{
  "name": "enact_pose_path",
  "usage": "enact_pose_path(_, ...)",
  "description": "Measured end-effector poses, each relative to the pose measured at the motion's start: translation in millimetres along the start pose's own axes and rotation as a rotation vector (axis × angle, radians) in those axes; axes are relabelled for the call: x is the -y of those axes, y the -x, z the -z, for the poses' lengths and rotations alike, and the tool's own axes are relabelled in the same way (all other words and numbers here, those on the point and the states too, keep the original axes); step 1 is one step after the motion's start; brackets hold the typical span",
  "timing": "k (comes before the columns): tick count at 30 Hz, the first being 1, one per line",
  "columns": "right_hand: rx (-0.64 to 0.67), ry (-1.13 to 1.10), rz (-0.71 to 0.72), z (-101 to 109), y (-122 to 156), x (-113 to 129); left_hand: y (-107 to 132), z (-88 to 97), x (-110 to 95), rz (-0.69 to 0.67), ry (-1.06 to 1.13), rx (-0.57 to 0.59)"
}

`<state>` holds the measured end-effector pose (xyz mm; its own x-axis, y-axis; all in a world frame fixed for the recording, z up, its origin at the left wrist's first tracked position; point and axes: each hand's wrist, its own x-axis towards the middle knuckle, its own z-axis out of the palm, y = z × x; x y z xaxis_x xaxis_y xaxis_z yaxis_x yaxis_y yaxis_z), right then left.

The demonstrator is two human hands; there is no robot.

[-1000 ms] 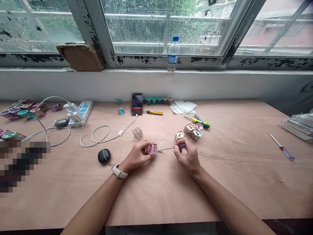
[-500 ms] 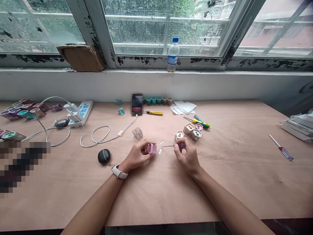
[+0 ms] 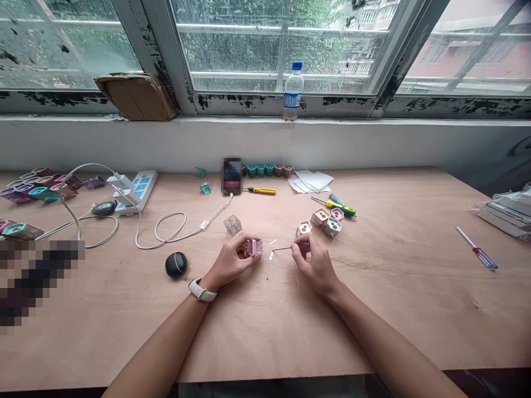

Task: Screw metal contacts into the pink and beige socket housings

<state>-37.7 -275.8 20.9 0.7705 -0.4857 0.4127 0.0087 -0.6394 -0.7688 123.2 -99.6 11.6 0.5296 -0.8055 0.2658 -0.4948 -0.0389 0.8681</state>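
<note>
My left hand (image 3: 232,258) pinches a small pink plastic sharpener body (image 3: 254,247) just above the wooden table (image 3: 394,309). My right hand (image 3: 313,262) grips a small purple-handled screwdriver (image 3: 299,247), its thin shaft pointing left toward the pink piece with a gap between them. Two tiny metal blades (image 3: 272,249) lie on the table between the hands. A clear plastic sharpener case (image 3: 233,225) stands just beyond my left hand. A cluster of beige and pink sharpener bodies (image 3: 324,220) sits just beyond my right hand.
A black earbud case (image 3: 176,264) lies left of my left wrist. Farther back are a phone (image 3: 232,176) on a white cable (image 3: 170,229), a power strip (image 3: 139,189), yellow screwdrivers (image 3: 338,207), white papers (image 3: 311,180), and a red-and-blue screwdriver (image 3: 477,249) at the right.
The screwdriver tip has drawn back from the pink piece, and a second small metal blade now lies on the table. My left hand has tilted the pink piece slightly upward.
</note>
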Motion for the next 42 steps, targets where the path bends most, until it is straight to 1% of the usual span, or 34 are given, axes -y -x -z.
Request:
enact_pose_path(8, -0.009, -0.011, -0.003, 0, -1, 1, 0, 0.0, 1, -0.011, -0.005, 0.004)
enact_pose_path(15, -0.004, -0.018, -0.004, 0, 0, -1, 0, -1.3, 2, 0.019, 0.006, -0.007)
enact_pose_path(25, -0.029, 0.005, 0.008, 0, 0, -1, 0, -1.3, 4, 0.028, -0.004, 0.035)
enact_pose_path(27, -0.06, 0.024, 0.01, 1, 0, 1, 0, -1.3, 4, 0.031, -0.002, 0.038)
enact_pose_path(29, -0.118, 0.039, 0.015, 3, -1, 2, 0, -1.1, 4, 0.027, -0.002, 0.038)
enact_pose_path(34, -0.365, 0.016, 0.041, 8, 1, 3, 0, -0.4, 4, 0.035, -0.012, 0.038)
enact_pose_path(39, -0.547, -0.058, -0.024, 10, 4, -7, 1, -0.3, 2, 0.033, -0.019, 0.046)
enact_pose_path(41, -0.558, -0.047, -0.033, 7, 4, -9, 1, -0.4, 2, 0.031, -0.024, 0.042)
enact_pose_path(42, -0.524, -0.021, -0.038, 6, 2, -10, 0, -0.4, 2, 0.03, -0.027, 0.04)
